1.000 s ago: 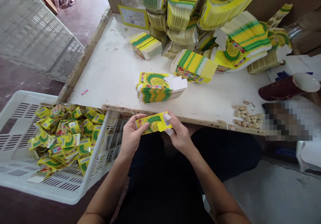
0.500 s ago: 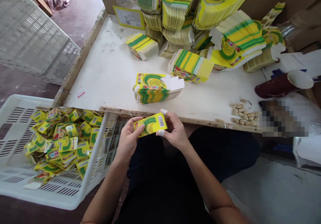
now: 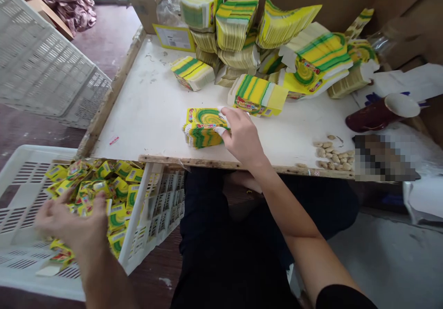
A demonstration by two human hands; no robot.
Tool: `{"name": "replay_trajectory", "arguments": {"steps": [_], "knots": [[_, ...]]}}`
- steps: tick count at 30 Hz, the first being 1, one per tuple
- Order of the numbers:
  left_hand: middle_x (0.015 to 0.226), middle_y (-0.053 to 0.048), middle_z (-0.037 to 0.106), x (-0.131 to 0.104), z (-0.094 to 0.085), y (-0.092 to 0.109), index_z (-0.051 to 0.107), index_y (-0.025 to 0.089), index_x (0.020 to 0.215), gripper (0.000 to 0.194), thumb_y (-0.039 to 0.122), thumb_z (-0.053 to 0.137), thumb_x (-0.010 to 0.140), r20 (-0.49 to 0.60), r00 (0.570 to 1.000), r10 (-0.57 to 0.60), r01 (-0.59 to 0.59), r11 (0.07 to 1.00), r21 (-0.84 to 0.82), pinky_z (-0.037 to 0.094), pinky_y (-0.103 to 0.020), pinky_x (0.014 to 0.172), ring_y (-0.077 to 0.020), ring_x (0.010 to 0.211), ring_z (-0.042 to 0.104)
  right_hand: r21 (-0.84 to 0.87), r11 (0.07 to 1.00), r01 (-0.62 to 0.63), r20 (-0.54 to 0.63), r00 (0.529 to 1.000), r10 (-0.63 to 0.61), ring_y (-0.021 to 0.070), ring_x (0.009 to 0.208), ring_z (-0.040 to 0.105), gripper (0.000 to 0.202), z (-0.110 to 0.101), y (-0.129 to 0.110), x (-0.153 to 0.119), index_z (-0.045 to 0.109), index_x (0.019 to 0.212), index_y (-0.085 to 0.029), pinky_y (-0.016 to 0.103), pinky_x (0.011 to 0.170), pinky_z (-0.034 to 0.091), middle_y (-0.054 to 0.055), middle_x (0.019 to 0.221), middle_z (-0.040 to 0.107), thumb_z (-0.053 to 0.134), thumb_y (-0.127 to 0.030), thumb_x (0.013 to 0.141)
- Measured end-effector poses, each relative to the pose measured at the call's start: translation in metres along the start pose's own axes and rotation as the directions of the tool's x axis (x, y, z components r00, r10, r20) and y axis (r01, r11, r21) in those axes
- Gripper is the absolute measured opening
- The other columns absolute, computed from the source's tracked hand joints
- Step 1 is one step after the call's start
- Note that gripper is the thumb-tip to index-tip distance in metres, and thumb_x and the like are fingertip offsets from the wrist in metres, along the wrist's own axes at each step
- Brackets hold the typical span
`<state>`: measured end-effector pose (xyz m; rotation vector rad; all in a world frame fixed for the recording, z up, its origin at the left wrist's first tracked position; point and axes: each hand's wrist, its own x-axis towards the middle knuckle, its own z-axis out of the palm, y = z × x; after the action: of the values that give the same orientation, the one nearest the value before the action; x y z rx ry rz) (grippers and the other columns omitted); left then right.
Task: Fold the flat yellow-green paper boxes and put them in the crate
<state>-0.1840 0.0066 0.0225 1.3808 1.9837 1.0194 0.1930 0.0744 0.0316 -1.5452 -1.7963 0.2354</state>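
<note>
My left hand (image 3: pixel 74 219) is over the white crate (image 3: pixel 128 235) at the lower left, blurred by motion, fingers spread, with nothing held. Below it lie many small yellow-green boxes (image 3: pixel 119 216). On the white table, my right hand (image 3: pixel 240 133) touches the right end of a stack of flat yellow-green cartons (image 3: pixel 204 136), its thumb and index finger, both with white tips, at the top carton. Whether a single carton is pinched cannot be made out. Just behind is another carton bundle (image 3: pixel 256 94).
More carton bundles (image 3: pixel 237 25) are piled along the table's back. To the right are peanuts (image 3: pixel 334 156), a dark red mug (image 3: pixel 380 113) and a pixelated object (image 3: pixel 384 157). A wooden strip (image 3: pixel 214 163) edges the table; another crate (image 3: pixel 51 60) stands at left.
My left hand has moved from in front of the table to above the crate, and the small box is no longer in it. My right hand has let go of that box and reached forward to the stack.
</note>
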Motion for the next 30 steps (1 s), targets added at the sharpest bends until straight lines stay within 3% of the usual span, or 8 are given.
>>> {"name": "replay_trajectory", "arguments": {"steps": [1, 3, 8, 14, 19, 23, 27, 30], "knots": [[0.116, 0.001, 0.058, -0.002, 0.016, 0.005, 0.063, 0.035, 0.1, 0.038, 0.041, 0.08, 0.066, -0.172, 0.984, 0.055, -0.035, 0.993, 0.117, 0.046, -0.059, 0.099, -0.0455, 0.14, 0.027, -0.075, 0.997, -0.018, 0.031, 0.999, 0.021, 0.0312, 0.105, 0.058, 0.036, 0.004, 0.002, 0.007, 0.058, 0.12, -0.013, 0.047, 0.093, 0.046, 0.015, 0.109, 0.065, 0.06, -0.009, 0.085], [0.118, -0.005, 0.058, -0.009, 0.051, 0.017, 0.068, 0.027, 0.094, 0.04, 0.052, 0.077, 0.065, -0.173, 0.979, 0.105, -0.089, 0.991, 0.097, 0.042, -0.063, 0.102, -0.0459, 0.129, 0.041, -0.176, 0.983, -0.048, 0.099, 0.993, 0.066, 0.0322, 0.1, 0.059, 0.038, 0.011, 0.007, 0.016, 0.058, 0.121, -0.011, 0.047, 0.09, 0.046, 0.016, 0.104, 0.066, 0.062, -0.007, 0.083], [0.117, -0.009, 0.062, -0.025, 0.105, 0.04, 0.069, 0.022, 0.101, 0.042, 0.051, 0.071, 0.071, 0.1, 0.978, 0.181, -0.168, 0.978, -0.127, 0.05, -0.044, 0.095, -0.0298, 0.116, 0.056, -0.197, 0.98, -0.038, 0.107, 0.992, 0.06, 0.0314, 0.098, 0.058, 0.039, 0.012, 0.009, 0.016, 0.058, 0.119, -0.012, 0.044, 0.087, 0.047, 0.015, 0.102, 0.063, 0.062, -0.004, 0.081], [0.112, -0.009, 0.069, -0.047, 0.128, 0.064, 0.067, 0.024, 0.11, 0.052, 0.046, 0.08, 0.065, 0.462, 0.863, 0.206, 0.021, 0.897, -0.441, 0.053, -0.041, 0.091, -0.027, 0.104, 0.064, 0.113, 0.993, 0.038, 0.061, 0.997, -0.045, 0.0256, 0.093, 0.057, 0.048, -0.008, -0.031, -0.017, 0.05, 0.122, -0.017, 0.039, 0.086, 0.048, 0.008, 0.097, 0.059, 0.059, -0.002, 0.077], [0.096, -0.006, 0.067, -0.069, 0.143, 0.095, 0.068, 0.027, 0.101, 0.062, 0.077, 0.064, 0.063, 0.208, 0.96, 0.189, 0.063, 0.576, -0.815, 0.053, -0.039, 0.086, -0.0279, 0.098, 0.063, 0.527, 0.846, -0.086, 0.258, 0.964, -0.063, 0.0175, 0.082, 0.059, 0.047, 0.004, -0.068, -0.066, 0.049, 0.12, -0.022, 0.03, 0.078, 0.052, 0.002, 0.093, 0.058, 0.062, -0.004, 0.079], [0.07, 0.001, 0.05, -0.069, 0.141, 0.128, 0.064, 0.024, 0.077, 0.057, 0.079, 0.058, 0.064, 0.044, 0.996, 0.073, 0.006, 0.457, -0.89, 0.051, -0.031, 0.073, -0.0163, 0.068, 0.053, 0.708, 0.689, -0.151, 0.263, 0.963, -0.06, 0.0185, 0.093, 0.059, 0.041, 0.019, -0.086, -0.089, 0.055, 0.115, -0.02, 0.03, 0.083, 0.053, 0.004, 0.099, 0.057, 0.072, -0.014, 0.078], [0.064, 0.004, 0.038, -0.064, 0.139, 0.136, 0.056, 0.023, 0.067, 0.06, 0.08, 0.067, 0.054, 0.039, 0.998, 0.055, 0.01, 0.455, -0.891, 0.043, -0.026, 0.058, -0.0116, 0.056, 0.037, 0.762, 0.618, -0.195, 0.268, 0.963, -0.026, 0.0171, 0.09, 0.057, 0.044, 0.027, -0.089, -0.095, 0.06, 0.114, -0.02, 0.027, 0.075, 0.053, 0.004, 0.099, 0.054, 0.079, -0.023, 0.074], [0.066, 0.004, 0.039, -0.065, 0.143, 0.122, 0.057, 0.025, 0.072, 0.068, 0.086, 0.068, 0.043, 0.153, 0.985, 0.081, 0.086, 0.538, -0.838, 0.039, -0.025, 0.054, -0.0119, 0.057, 0.036, 0.758, 0.588, -0.285, 0.311, 0.949, 0.058, 0.0129, 0.074, 0.054, 0.041, 0.029, -0.083, -0.097, 0.062, 0.109, -0.022, 0.022, 0.063, 0.05, 0.0, 0.091, 0.053, 0.08, -0.021, 0.072]]}}
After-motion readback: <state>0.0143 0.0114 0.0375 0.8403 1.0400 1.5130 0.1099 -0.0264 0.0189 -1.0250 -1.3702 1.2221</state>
